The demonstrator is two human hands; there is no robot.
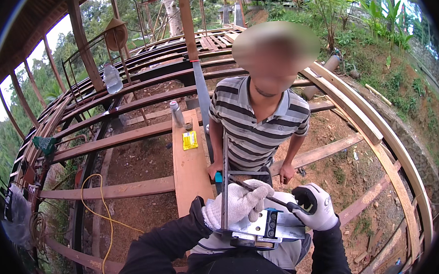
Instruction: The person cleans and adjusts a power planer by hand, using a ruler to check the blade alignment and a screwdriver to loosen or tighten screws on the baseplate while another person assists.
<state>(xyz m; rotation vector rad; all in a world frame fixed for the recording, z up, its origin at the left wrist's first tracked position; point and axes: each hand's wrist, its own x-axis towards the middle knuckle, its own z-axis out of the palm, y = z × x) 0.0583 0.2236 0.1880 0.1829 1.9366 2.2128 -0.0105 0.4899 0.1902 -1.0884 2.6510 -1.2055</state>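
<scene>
My left hand (pixel 236 202), in a white knit glove, is closed on a dark rod-like tool (pixel 284 203) beside an upright metal bar (pixel 225 172). My right hand (pixel 314 207), in a white and black glove, grips the other end of that tool. Beneath both hands, a metal jig (pixel 257 225) with a black block rests at my lap.
A person in a striped shirt (pixel 259 124) faces me, hands low. A plank (pixel 186 164) holds a spray can (pixel 177 113) and yellow packet (pixel 189 140). Joists (pixel 112 191) span dirt below; a yellow cord (pixel 101 216), water jug (pixel 112 78) and curved timbers (pixel 403 186) surround us.
</scene>
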